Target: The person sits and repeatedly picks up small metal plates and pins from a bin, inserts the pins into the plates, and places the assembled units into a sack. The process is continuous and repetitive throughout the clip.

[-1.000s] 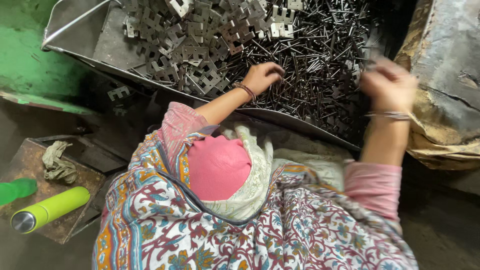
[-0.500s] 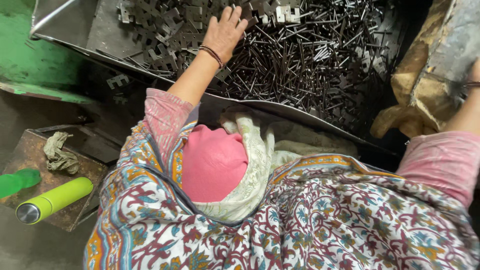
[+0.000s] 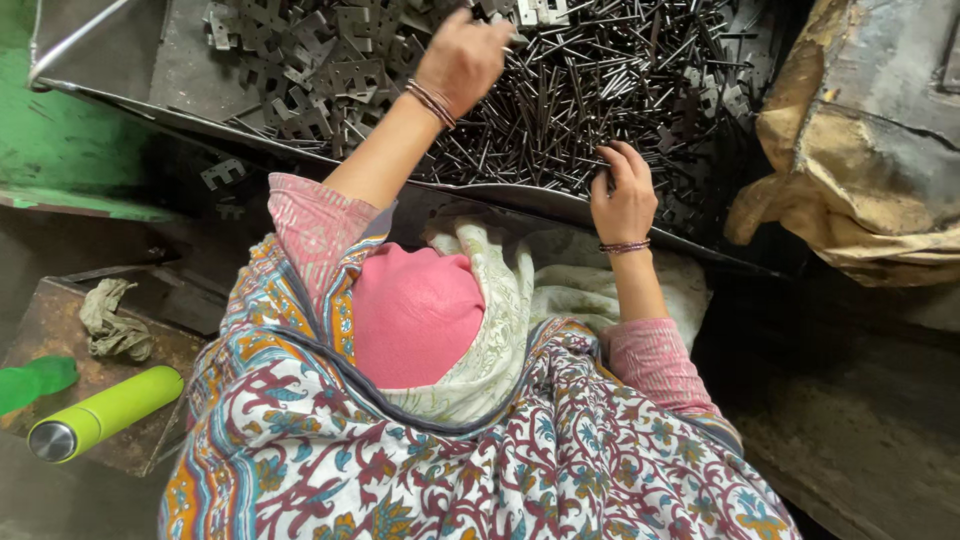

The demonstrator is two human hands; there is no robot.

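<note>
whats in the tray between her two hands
Head view: dark metal pins fill the tray between the left hand and the right hand; flat brackets lie off left.

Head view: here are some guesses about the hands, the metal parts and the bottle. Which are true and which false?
1. Both hands are over the tray of metal parts. True: left hand and right hand reach into the tray.
2. The right hand touches the pins. True.
3. The bottle is red. False: it is yellow-green.
4. The bottle stands upright. False: it lies on its side.
5. A rag lies near the bottle. True.
</note>
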